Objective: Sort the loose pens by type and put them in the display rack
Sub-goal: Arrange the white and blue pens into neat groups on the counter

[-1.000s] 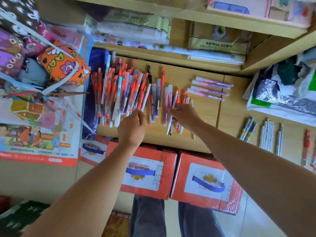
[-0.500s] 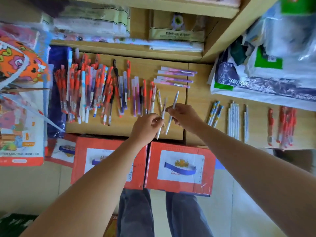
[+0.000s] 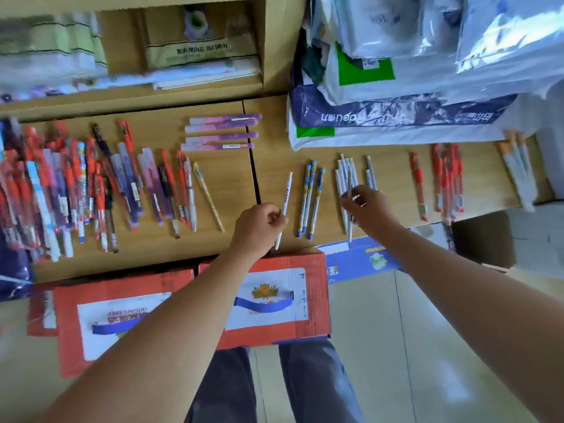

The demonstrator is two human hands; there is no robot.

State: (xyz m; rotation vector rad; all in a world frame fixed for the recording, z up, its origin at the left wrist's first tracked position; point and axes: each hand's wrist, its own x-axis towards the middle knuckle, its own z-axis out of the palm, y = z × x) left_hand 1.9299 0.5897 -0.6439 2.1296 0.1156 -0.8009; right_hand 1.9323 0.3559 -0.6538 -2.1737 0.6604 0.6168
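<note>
Nearest the camera, grey trouser legs (image 3: 320, 380) show under two red cartons (image 3: 314, 288). The print on the left carton is upside down and seems to read "YANJING BEER". A blue carton (image 3: 351, 261) lies just right of them.

Both forearms now reach farther right than half a second ago, when the hands met at the right edge of the heap of loose pens (image 3: 76, 190), and the view has swung right with them. Above the near edge of the wooden counter (image 3: 232, 242), the left hand (image 3: 259, 228) has crossed the seam between the two boards. It grips a white pen (image 3: 287, 193) between thumb and curled fingers, the pen running near to far just left of three blue patterned pens (image 3: 309, 199).

To the right, the right hand (image 3: 370, 210) pinches a pale pen (image 3: 350, 232) with thumb and forefinger. Its other fingers are loosely curled, and it is over the near ends of the sorted white pens (image 3: 343, 169). Farther right lie a single red pen (image 3: 418, 184), a bunch of red pens (image 3: 447, 178) and more pale pens (image 3: 518, 172) at the counter's end.

On the left board the heap is still in place, with a yellow pen (image 3: 209, 196) beside its right edge. Beyond it, four purple pens (image 3: 222, 131) lie crosswise. Far right, plastic bags (image 3: 427, 71) are piled up, and a dark blue bag (image 3: 396, 112) among them shows "deli" upside down. On the far shelf, a paper bag (image 3: 198, 53) carries a line of characters too blurred to read.
</note>
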